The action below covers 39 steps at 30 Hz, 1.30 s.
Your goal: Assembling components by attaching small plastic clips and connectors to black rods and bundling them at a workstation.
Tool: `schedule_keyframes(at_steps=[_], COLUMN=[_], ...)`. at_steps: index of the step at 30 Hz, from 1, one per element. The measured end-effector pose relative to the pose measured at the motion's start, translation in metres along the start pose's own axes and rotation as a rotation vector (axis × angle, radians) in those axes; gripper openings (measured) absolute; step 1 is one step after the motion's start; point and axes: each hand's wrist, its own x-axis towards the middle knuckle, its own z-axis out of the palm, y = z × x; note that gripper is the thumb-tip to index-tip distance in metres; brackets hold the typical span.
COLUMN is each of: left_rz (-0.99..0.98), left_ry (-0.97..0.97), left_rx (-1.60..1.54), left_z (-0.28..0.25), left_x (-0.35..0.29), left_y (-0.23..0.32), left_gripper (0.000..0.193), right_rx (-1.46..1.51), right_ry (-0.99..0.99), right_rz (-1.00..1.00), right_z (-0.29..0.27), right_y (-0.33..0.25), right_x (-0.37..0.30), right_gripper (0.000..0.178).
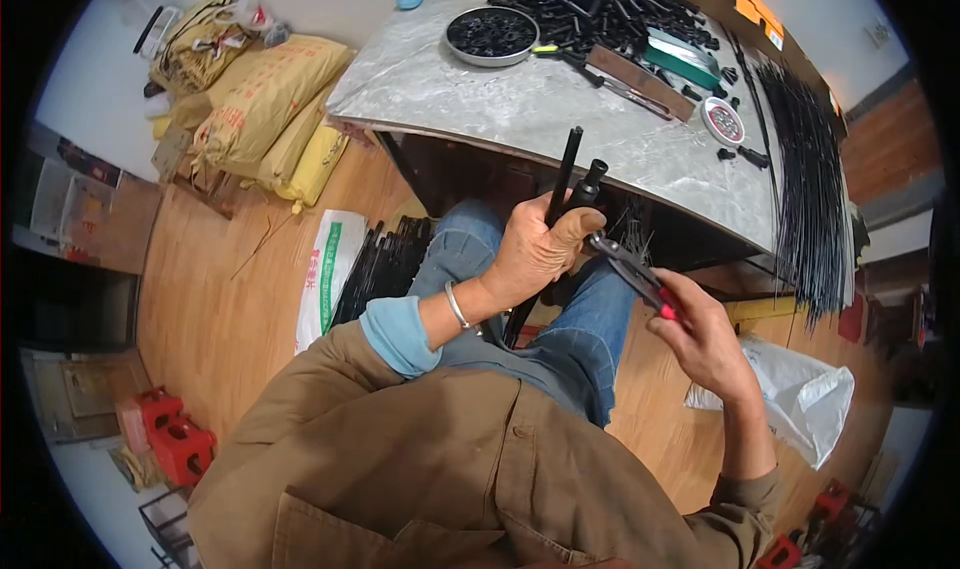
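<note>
Plier work on 2 black tubes, just off the near edge of the table.
I see the left hand clamped round both, ends up; the right hand, apart from it, grips pliers. Whether the tips touch a tube, I can't tell. The step looks like bringing pliers to a tube; the next move seems to call for a steady left hold, the left thumb being in the way. A sheaf of black rods overhangs the table's near right corner, a heap of black fittings crowds the far edge, a metal dish beside it, a small white tub near the right edge.
</note>
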Motion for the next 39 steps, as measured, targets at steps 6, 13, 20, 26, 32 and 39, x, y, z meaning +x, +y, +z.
schedule_keyframes(at_steps=[6,13,20,26,32,39], left_rz=[0.006,-0.028,0.001,-0.014,-0.031,-0.065], left_ry=[-0.144,-0.07,-0.142,-0.182,-0.128,-0.228], left_rx=[0.0,0.032,-0.004,0.037,-0.029,0.059], left_z=[-0.003,-0.001,-0.007,-0.003,-0.008,-0.007], left_x=[-0.005,-0.004,-0.002,-0.004,0.0,0.002], left_y=[-0.001,0.001,0.0,0.003,0.005,0.004], left_gripper=[0.058,0.061,0.058,0.054,0.053,0.06], right_rx=[1.229,0.148,1.076,1.187,0.077,1.425], right_ry=[-0.451,-0.31,-0.319,-0.657,-0.148,-0.577], right_rz=[0.627,0.299,0.62,0.628,0.205,0.76], right_z=[0.014,-0.012,0.026,0.018,0.019,0.031], right_y=[0.009,-0.012,0.001,0.014,-0.012,-0.002], right_x=[-0.027,0.004,-0.024,-0.015,-0.002,-0.021], right_gripper=[0.029,0.03,0.04,0.026,0.028,0.041])
